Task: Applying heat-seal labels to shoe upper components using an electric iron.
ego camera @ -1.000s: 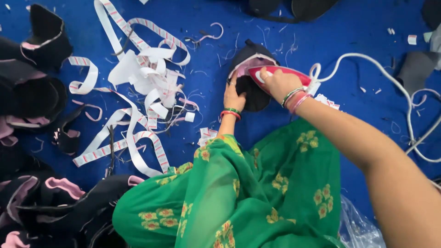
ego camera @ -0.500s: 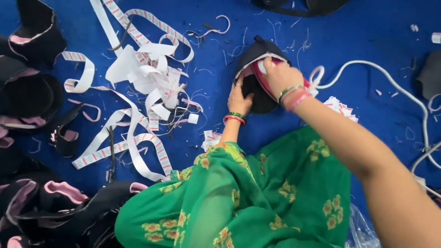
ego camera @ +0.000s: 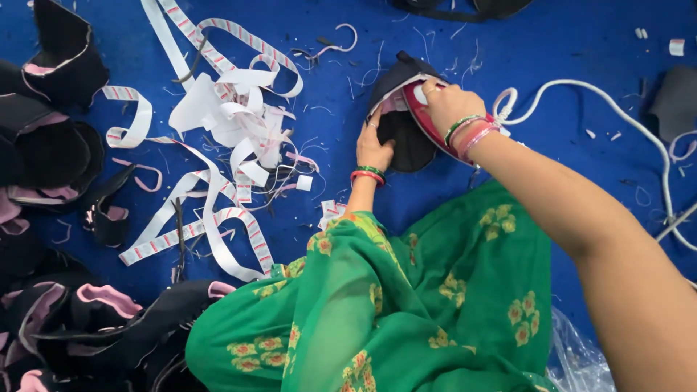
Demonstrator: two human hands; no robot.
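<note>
- The right hand (ego camera: 450,105) is wrapped around the handle of a red iron (ego camera: 428,120), fingers closed on it. A second ago the iron lay flatter and further right; since then it has swung left and up over the black piece.
- The black piece (ego camera: 406,138), a dark fabric part with a pale pink edge, lies on the blue tabletop (ego camera: 566,43) just above the green-clad knee. It has hardly shifted against the scraps around it.
- The left hand (ego camera: 374,149) rests flat on the piece's left side, fingers spread and open, pinning it rather than gripping. It has stayed on that spot across all three pictures.
- My reading: the pressing is under way, with the iron being worked along the pink edge while the other hand steadies the fabric.
- The white cord (ego camera: 617,109) trails off to the right from the iron in loops, slack and free of the fabric.
- A heap of white tape (ego camera: 232,116) with red marks lies to the left, well apart from the hands; more black pieces (ego camera: 43,145) are stacked at the far left. Neither has been touched.
</note>
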